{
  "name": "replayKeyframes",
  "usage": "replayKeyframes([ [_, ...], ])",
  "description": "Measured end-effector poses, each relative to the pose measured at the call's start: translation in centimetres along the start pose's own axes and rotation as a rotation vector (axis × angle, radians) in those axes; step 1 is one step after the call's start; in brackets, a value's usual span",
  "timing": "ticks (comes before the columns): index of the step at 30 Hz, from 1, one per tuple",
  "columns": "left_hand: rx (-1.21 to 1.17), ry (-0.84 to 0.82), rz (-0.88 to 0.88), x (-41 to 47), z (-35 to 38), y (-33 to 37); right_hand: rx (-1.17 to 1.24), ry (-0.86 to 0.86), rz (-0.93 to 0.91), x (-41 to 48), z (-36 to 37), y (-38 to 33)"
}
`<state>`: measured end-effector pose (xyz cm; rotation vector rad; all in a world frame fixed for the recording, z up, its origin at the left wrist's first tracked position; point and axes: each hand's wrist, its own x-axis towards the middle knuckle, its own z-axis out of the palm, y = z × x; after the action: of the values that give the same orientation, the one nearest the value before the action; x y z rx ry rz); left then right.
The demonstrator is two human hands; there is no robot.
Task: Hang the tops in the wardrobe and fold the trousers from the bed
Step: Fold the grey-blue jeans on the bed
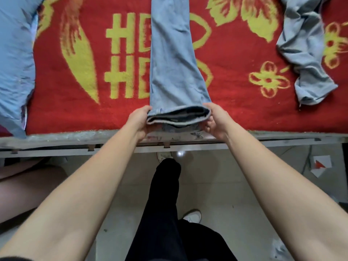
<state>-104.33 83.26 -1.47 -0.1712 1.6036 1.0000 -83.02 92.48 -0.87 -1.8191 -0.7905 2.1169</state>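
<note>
Light blue jeans point(173, 59) lie lengthwise down the middle of the bed, the legs stacked on one another. Their near end, at the bed's front edge, is lifted off the cover and shows its dark inside. My left hand point(138, 120) grips the left corner of that end, and my right hand point(214, 119) grips the right corner. A light blue top point(16, 59) lies at the bed's left side. A crumpled grey garment point(305, 51) lies at the right side.
The bed has a red cover point(241, 95) with yellow letters and flowers. Its grey frame edge point(66, 138) runs across below my hands. My black trouser leg point(165, 204) and white shoes stand on the tiled floor. Paper scraps point(320, 166) lie at the right.
</note>
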Motion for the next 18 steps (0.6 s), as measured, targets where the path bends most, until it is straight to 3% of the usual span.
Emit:
replayKeyframes([
  [4, -0.019, 0.025, 0.032, 5.9, 2.4, 6.3, 0.041, 0.062, -0.025, 5.1, 3.0, -6.5],
  [9, 0.08, -0.093, 0.114, 12.3, 4.4, 9.8, 0.058, 0.09, -0.034, 13.0, 5.0, -9.8],
  [12, 0.618, -0.115, 0.302, 14.7, 3.8, 8.2, -0.53, 0.171, -0.202, 16.5, 4.3, -7.7],
  [15, 1.353, -0.226, 0.472, 15.6, 2.5, 5.7, -0.955, 0.044, -0.294, 16.7, 3.3, -5.4],
  [18, 1.537, -0.282, 0.483, 15.6, 2.1, 4.6, -1.173, -0.073, -0.366, 16.5, 2.8, -4.6],
])
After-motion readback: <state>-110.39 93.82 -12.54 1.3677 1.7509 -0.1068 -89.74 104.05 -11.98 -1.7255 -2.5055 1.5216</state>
